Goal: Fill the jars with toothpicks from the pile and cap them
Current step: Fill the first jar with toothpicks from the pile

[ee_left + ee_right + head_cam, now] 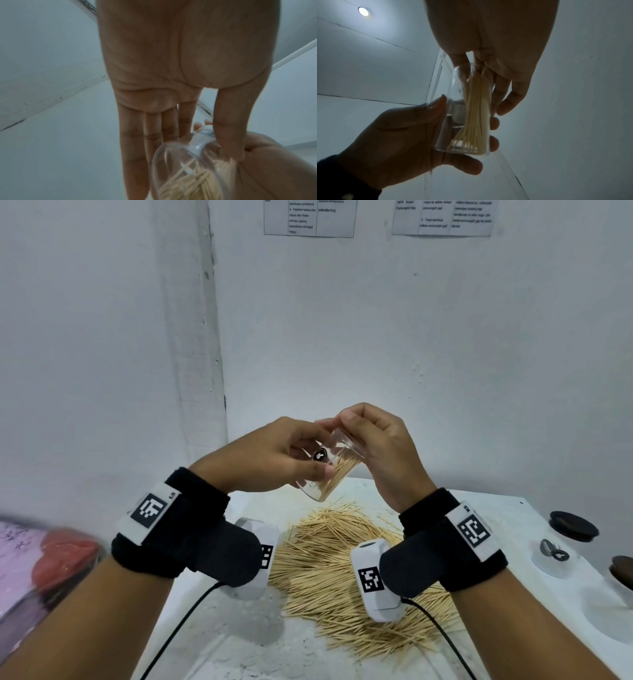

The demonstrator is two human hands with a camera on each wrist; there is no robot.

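Jar (329,470), clear, tilted, held up in the air over the counter (507,518), partly filled with toothpicks (337,474) bunched along its lower side. Left hand (274,453) grips the jar body, thumb under, fingers (494,123) wrapped round the far side. Right hand (380,446) is at the jar mouth, fingers curled over the rim; from the right wrist view the thumb and fingers pinch at the toothpick tops, cannot tell if any are actually held. Big loose pile (342,570) of toothpicks lies spread on the counter directly below the hands. Counter is white, rough, speckled surface. Along its right edge: two dark round lids (573,525), one further back and one cut off by the frame edge, with a small metal clasp-like piece (551,549) between them, too small to identify. Left of the counter, blurred red and pink fabric (65,556). Room: white walls meeting in a corner behind the counter, two printed sheets (308,217) stuck high up, text unreadable. Round ceiling light (363,11) is on.
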